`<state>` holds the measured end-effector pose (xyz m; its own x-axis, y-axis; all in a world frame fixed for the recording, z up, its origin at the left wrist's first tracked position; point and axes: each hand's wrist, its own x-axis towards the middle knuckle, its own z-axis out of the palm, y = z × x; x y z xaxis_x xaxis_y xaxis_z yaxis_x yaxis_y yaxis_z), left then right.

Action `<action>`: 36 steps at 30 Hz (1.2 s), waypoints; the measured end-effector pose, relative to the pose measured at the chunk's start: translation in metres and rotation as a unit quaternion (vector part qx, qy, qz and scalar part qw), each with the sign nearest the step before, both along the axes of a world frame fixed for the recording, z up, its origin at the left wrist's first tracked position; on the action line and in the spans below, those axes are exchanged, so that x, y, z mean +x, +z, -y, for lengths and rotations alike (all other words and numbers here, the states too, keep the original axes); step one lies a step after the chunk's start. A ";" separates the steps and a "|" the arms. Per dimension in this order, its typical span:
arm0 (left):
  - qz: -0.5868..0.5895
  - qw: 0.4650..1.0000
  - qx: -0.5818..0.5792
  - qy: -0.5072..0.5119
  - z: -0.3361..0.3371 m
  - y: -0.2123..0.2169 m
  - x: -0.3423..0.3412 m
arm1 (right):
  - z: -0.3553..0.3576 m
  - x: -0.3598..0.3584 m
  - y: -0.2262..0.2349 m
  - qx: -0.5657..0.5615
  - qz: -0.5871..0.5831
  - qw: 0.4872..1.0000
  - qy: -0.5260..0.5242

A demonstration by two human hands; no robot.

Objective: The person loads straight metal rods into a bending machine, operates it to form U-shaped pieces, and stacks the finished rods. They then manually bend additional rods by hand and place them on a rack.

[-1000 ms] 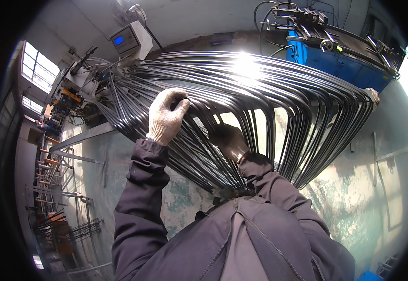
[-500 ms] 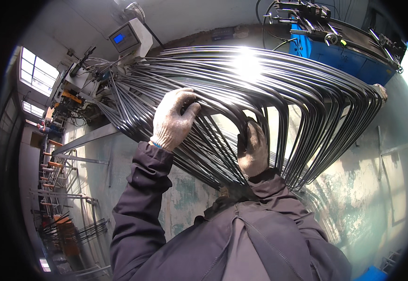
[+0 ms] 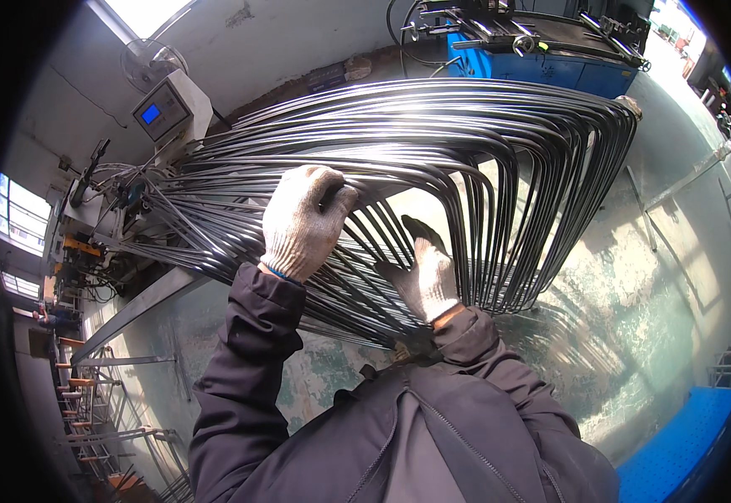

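A large bundle of bent, shiny dark metal tubes (image 3: pixel 541 151) spreads in front of me, with rounded corners toward the right. My left hand (image 3: pixel 303 222), in a pale knitted glove, is closed round tubing at the near side of the bundle; its curled fingers partly hide what lies inside. To its right, my right hand (image 3: pixel 426 278) wears a similar glove with dark, soiled fingertips. Its thumb and fingers are spread apart, beside the bent ends of the nearest tubes, and I see nothing held between them. Whether it touches a tube, I cannot tell.
A control box with a blue screen (image 3: pixel 161 112) stands at the far left, beside a machine (image 3: pixel 89 243). Beyond the bundle is a blue machine (image 3: pixel 541 71) with handwheels. A metal rail (image 3: pixel 135 310) runs below the tubes. At the lower right lies a blue perforated panel (image 3: pixel 676 444).
My right hand has come off the tube bend and moved left, its fingers spreading. My left hand keeps its hold. The whole view has swung to the right.
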<state>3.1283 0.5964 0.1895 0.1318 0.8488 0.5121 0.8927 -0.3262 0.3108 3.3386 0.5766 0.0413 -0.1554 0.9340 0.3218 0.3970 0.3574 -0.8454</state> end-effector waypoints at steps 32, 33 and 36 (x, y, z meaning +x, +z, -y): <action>0.057 0.955 0.121 0.263 0.101 -0.026 -0.145 | -0.011 -0.012 -0.017 0.281 0.061 0.951 -0.118; 0.044 0.956 0.124 0.263 0.101 -0.027 -0.146 | -0.006 -0.013 -0.009 0.346 0.103 0.924 -0.126; 0.010 0.955 0.152 0.256 0.098 -0.029 -0.148 | 0.003 -0.024 0.008 0.365 0.003 0.930 0.030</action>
<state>2.9806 0.4982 0.1609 -0.2724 0.6105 0.7437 0.9544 0.0731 0.2895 3.3141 0.5740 0.0495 -0.2040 0.4559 0.8664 0.3629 0.8571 -0.3656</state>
